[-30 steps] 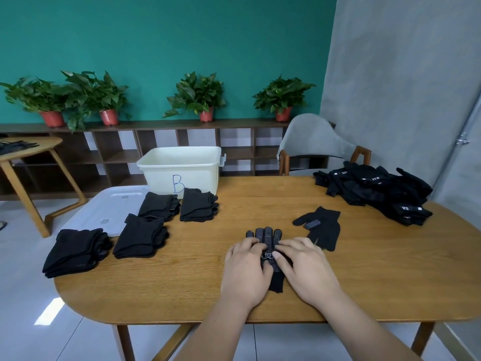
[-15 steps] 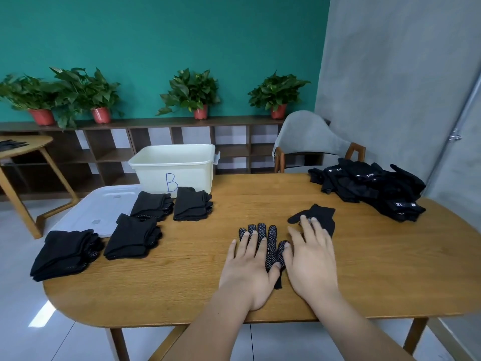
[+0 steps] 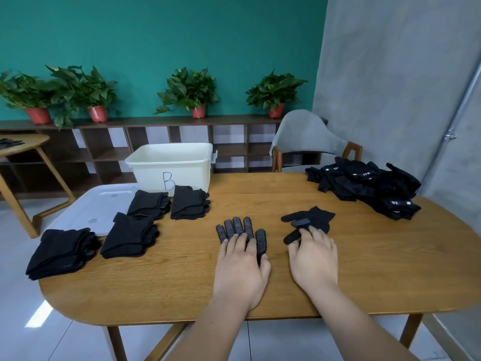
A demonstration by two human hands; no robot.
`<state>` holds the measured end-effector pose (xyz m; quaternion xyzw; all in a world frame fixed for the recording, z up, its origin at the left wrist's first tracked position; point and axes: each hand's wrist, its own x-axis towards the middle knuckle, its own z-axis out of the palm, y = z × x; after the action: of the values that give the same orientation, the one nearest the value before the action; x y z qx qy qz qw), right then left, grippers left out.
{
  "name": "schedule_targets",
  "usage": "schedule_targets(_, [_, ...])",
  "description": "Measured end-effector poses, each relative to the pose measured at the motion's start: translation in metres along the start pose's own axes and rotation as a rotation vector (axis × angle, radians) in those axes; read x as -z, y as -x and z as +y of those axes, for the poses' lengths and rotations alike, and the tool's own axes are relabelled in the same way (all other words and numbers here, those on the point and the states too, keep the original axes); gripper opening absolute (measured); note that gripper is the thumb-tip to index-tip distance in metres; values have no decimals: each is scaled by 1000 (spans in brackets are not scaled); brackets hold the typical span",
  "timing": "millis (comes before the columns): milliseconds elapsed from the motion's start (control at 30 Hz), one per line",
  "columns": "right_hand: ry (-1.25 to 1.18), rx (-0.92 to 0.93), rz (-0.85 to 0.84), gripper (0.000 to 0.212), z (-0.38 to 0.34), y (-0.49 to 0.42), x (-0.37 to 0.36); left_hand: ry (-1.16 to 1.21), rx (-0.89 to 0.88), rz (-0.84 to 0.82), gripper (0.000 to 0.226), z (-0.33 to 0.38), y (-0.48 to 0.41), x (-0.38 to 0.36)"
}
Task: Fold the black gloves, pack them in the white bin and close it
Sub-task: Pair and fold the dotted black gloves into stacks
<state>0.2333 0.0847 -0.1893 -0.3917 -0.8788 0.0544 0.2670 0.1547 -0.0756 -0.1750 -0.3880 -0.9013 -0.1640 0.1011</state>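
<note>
A dotted glove (image 3: pixel 239 226) is pressed to the surface (image 3: pixel 377 261) under the left grip (image 3: pixel 240 267), which is laid flat and spread apart. A second glove (image 3: pixel 313 217) is touched at its near edge by the right grip (image 3: pixel 313 259), likewise spread. The bin (image 3: pixel 169 166) is seen well beyond the left grip.

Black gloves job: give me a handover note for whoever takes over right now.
Left hand lies flat on a spread dotted glove; right hand touches a second loose glove with its fingertips.
Four folded stacks sit by the white bin; its lid lies off beside them.
Unfolded pile at the far right of the table.
Done: four stacks folded.
Left: fold the rest, pack all stacks, close the bin.
</note>
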Motion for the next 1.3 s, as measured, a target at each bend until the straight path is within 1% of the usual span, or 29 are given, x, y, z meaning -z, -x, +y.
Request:
schedule_targets(67, [72, 27, -32, 46, 0, 0, -5, 22, -21, -31, 63, 0, 0, 0])
schedule_targets(167, [96, 140, 47, 41, -2, 2, -2, 22, -68, -60, 60, -1, -1, 0])
schedule_targets(233, [28, 192, 78, 33, -3, 3, 1, 11, -39, -47, 61, -1, -2, -1])
schedule_targets(333, [-88, 245, 91, 30, -6, 4, 8, -8, 12, -23, 64, -2, -4, -2])
schedule_targets(367, [-111, 228, 111, 29, -6, 4, 8, -13, 22, -6, 66, -2, -4, -2])
schedule_targets(433, [-111, 121, 127, 32, -1, 2, 4, -21, 29, 24, 66, -1, -2, -2])
schedule_targets(500, [-52, -8, 45, 39, 3, -2, -1, -17, 34, 39, 62, 0, 0, -3])
schedule_targets(533, [1, -17, 16, 40, 3, -2, -4, -7, 38, 47, 60, 0, 0, -3])
schedule_targets(567, [47, 17, 11, 37, 3, -1, -7, -1, 41, 57, 57, 0, 1, -4])
schedule_targets(633, [73, 114, 73, 31, 1, 0, -9, -12, 47, 76, 53, -1, 1, -5])
schedule_targets(700, [19, 172, 149, 26, -1, 3, -5, -37, 51, 92, 50, -1, 1, -5])
schedule_targets(733, [-14, 164, 171, 25, -1, 3, -3, -48, 54, 96, 49, -1, 1, -4])
schedule_targets(767, [-33, 126, 184, 26, -1, 3, -1, -58, 60, 94, 47, 1, 2, -2])
schedule_targets(833, [-21, -22, 168, 31, 1, 1, 3, -69, 85, 78, 46, 3, 3, 1])
schedule_targets(900, [-1, -180, 42, 41, 2, -1, 6, -66, 95, 53, 47, 5, 7, 2])
schedule_targets(933, [13, -226, -28, 45, 2, -2, 7, -59, 87, 52, 50, 4, 8, 2])
schedule_targets(1000, [55, -215, -99, 48, 2, -3, 7, -41, 58, 29, 54, 0, 10, 4])
schedule_targets(1067, [75, -148, -77, 48, 2, -4, 6, -29, 14, -18, 54, -11, 11, 9])
schedule_targets(1167, [-60, -157, -26, 54, 6, -7, 7, 17, -41, -70, 53, -34, 13, 16])
schedule_targets(1233, [-130, -166, -21, 47, 10, -8, 7, 43, -35, -84, 53, -47, 17, 18])
schedule_targets(1300, [-112, -158, -27, 35, 10, -7, 6, 48, -21, -85, 55, -50, 21, 19])
